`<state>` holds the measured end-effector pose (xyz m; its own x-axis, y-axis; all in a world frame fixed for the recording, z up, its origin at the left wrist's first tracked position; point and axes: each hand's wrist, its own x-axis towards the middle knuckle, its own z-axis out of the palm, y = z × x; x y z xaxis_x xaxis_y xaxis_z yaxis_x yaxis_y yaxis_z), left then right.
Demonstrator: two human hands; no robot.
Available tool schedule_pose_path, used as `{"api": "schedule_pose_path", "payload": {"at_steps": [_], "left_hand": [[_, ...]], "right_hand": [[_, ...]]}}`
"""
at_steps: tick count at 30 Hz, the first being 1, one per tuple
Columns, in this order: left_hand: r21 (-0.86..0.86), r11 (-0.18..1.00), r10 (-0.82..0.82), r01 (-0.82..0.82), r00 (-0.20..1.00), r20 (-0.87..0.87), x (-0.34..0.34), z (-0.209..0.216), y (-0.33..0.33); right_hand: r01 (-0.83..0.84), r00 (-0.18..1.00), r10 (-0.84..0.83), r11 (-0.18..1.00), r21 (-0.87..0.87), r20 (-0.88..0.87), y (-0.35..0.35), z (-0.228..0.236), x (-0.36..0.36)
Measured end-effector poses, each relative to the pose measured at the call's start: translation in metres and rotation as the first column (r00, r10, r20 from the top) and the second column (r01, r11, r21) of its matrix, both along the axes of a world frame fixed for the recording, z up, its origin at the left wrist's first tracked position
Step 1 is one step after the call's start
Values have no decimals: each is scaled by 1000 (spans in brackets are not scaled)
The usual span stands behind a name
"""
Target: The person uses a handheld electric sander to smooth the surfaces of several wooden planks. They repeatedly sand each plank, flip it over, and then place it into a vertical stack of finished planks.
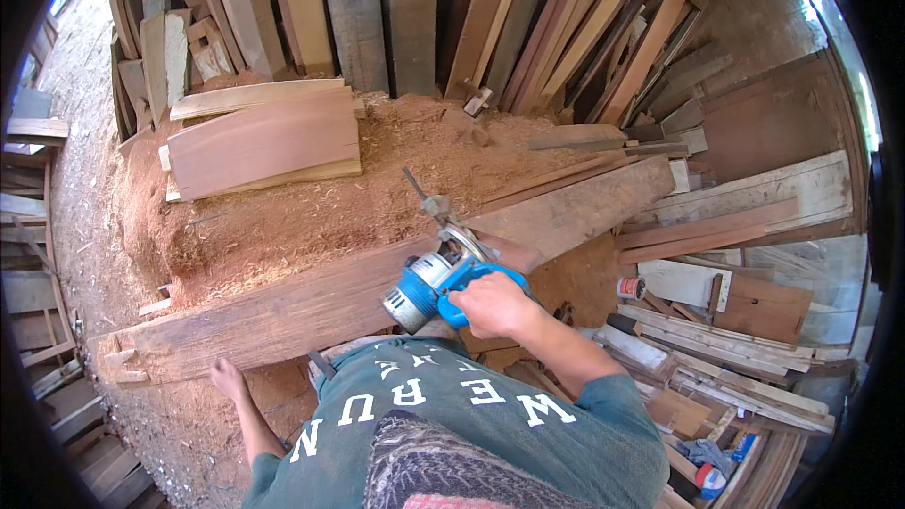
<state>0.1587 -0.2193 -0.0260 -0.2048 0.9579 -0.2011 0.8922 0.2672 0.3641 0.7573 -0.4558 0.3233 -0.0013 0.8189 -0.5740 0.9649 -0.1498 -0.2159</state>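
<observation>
My right hand [495, 305] is closed round the blue rear handle of a circular saw [418, 285]. A silver motor body bulges from the saw's left side, and a thin metal rod points away from its front. Beneath it a long, thick wooden plank [273, 311] runs from near left to far right; the saw hides part of its middle. Whether the saw touches the plank, I cannot tell. My left hand [227, 379] hangs low by the plank's near edge, toward its left end. Its fingers look curled, and what they hold, if anything, is hidden.
Sawdust [283, 236] heaps beyond the plank, with a few short boards [269, 139] stacked on it. Tall timbers [353, 19] lean along the back. Offcuts [745, 297] and a small tin [631, 287] lie to the right. More stacked wood [28, 292] stands at far left.
</observation>
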Motion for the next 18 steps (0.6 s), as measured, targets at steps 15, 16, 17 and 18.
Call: {"api": "schedule_pose_path", "payload": {"at_steps": [15, 16, 17, 18], "left_hand": [[-695, 718, 534, -39, 672, 513, 129, -69, -367], [-676, 735, 537, -53, 654, 533, 132, -74, -371], [-658, 750, 545, -70, 630, 553, 135, -73, -376], [-638, 767, 526, -72, 639, 561, 140, -67, -375]], "right_hand": [[-344, 939, 344, 937, -66, -1, -38, -45, 81], [-357, 933, 359, 930, -92, 11, -35, -50, 81], [-378, 924, 383, 918, -117, 17, -30, -59, 81], [-367, 929, 369, 924, -104, 2, -36, -70, 88]]}}
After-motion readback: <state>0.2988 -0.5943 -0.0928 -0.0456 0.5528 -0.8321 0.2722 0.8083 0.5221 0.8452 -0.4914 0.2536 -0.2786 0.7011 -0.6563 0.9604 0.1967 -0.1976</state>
